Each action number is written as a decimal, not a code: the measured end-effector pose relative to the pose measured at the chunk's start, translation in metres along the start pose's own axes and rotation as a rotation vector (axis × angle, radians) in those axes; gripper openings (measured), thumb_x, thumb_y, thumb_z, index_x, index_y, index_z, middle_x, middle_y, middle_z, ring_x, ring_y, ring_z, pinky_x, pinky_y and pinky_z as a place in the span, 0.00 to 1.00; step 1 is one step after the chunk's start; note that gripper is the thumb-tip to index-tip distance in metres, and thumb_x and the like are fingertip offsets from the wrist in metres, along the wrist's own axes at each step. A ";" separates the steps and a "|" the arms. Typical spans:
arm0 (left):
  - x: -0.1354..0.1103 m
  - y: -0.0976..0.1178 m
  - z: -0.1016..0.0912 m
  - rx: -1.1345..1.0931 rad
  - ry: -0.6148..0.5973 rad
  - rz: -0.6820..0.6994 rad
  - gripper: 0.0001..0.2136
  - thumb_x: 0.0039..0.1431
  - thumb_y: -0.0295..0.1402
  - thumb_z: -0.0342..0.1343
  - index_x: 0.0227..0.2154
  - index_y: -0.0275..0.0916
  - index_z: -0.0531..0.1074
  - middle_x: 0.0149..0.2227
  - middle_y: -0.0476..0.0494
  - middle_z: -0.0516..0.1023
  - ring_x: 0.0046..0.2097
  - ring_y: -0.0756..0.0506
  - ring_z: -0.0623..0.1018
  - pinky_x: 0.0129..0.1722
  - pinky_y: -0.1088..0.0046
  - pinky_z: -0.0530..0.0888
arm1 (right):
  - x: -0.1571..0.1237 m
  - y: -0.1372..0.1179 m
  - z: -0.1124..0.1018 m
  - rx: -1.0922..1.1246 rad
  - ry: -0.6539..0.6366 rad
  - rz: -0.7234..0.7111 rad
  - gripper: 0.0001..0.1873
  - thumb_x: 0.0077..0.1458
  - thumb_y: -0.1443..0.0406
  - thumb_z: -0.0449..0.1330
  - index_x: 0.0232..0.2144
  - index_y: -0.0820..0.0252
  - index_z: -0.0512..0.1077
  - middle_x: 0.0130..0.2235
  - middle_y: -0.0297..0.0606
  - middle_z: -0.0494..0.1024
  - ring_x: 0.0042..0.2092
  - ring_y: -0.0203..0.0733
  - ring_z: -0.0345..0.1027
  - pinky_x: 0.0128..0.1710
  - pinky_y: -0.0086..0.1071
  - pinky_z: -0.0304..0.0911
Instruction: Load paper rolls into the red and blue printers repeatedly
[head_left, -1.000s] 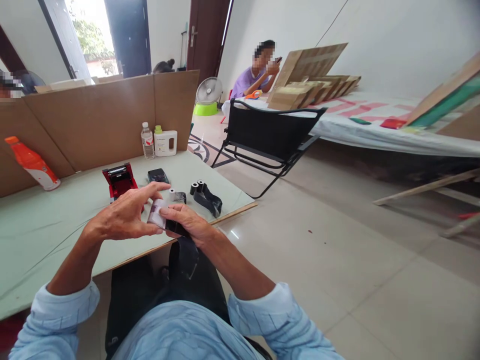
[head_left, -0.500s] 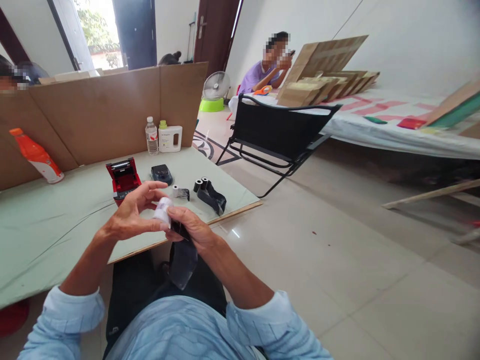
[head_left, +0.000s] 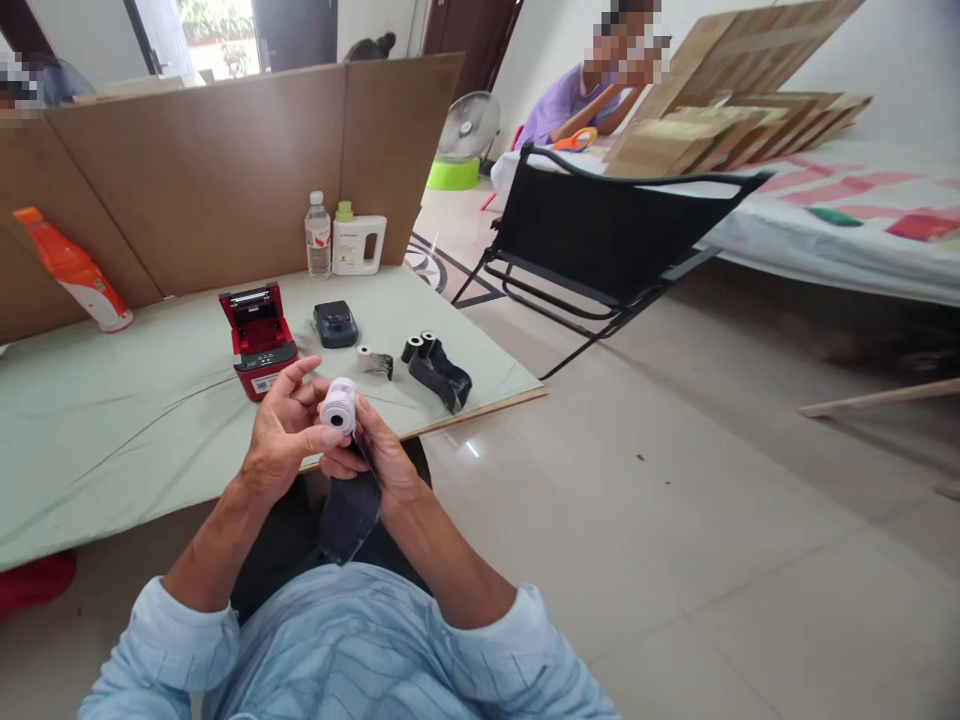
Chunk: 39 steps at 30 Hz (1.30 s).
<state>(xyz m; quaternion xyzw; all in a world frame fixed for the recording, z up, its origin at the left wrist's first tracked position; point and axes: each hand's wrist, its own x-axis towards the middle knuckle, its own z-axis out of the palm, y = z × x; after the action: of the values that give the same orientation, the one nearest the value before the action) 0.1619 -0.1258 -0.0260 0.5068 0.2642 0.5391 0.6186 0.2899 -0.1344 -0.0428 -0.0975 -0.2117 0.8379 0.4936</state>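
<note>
Paper roll now turned end-on and lifted, just in front of red printer. Left hand clasps the roll with curled fingers; right hand pinches black strip, hanging loose below. Printer lid open; roll outside it.

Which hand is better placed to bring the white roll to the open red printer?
Probably the left: the left hand grips the white roll and lies nearer the red printer, while the right hand holds the dark strip.
</note>
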 end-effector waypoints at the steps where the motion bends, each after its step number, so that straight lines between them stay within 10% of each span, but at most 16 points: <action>1: 0.000 0.001 -0.001 0.008 -0.009 -0.006 0.41 0.44 0.35 0.79 0.59 0.43 0.65 0.47 0.44 0.80 0.40 0.47 0.82 0.35 0.75 0.78 | 0.000 0.000 0.000 0.003 0.011 -0.005 0.18 0.59 0.52 0.70 0.34 0.57 0.69 0.21 0.19 0.64 0.17 0.24 0.39 0.16 0.20 0.46; 12: 0.007 0.027 -0.017 0.215 -0.125 -0.111 0.34 0.48 0.33 0.77 0.56 0.41 0.69 0.44 0.43 0.82 0.43 0.44 0.83 0.46 0.64 0.80 | -0.002 0.000 -0.004 -0.065 0.089 0.089 0.20 0.61 0.49 0.68 0.32 0.58 0.70 0.22 0.21 0.64 0.17 0.25 0.38 0.16 0.21 0.46; 26: -0.004 0.005 -0.021 0.106 0.021 -0.033 0.32 0.54 0.38 0.72 0.58 0.42 0.64 0.45 0.43 0.80 0.34 0.49 0.80 0.32 0.73 0.77 | 0.001 0.017 -0.002 -0.068 0.069 0.045 0.21 0.58 0.49 0.70 0.32 0.57 0.70 0.23 0.22 0.65 0.18 0.24 0.39 0.16 0.20 0.45; 33: 0.003 0.062 -0.047 0.797 -0.459 -0.031 0.31 0.46 0.33 0.73 0.56 0.42 0.74 0.46 0.43 0.81 0.48 0.39 0.80 0.51 0.60 0.77 | -0.002 -0.005 -0.028 -0.565 0.059 0.293 0.28 0.47 0.45 0.76 0.26 0.63 0.75 0.20 0.31 0.72 0.19 0.28 0.55 0.17 0.23 0.46; 39: -0.011 0.023 -0.030 0.473 -0.165 0.094 0.35 0.49 0.39 0.74 0.60 0.43 0.68 0.45 0.43 0.80 0.46 0.42 0.80 0.49 0.64 0.77 | -0.001 0.018 -0.014 -0.261 0.039 0.106 0.27 0.49 0.43 0.73 0.28 0.59 0.72 0.20 0.25 0.67 0.18 0.26 0.45 0.17 0.24 0.46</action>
<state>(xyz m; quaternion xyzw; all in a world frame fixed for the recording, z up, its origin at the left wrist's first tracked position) 0.1236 -0.1277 -0.0183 0.6917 0.3076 0.4471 0.4764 0.2814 -0.1395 -0.0640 -0.1882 -0.3039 0.8259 0.4360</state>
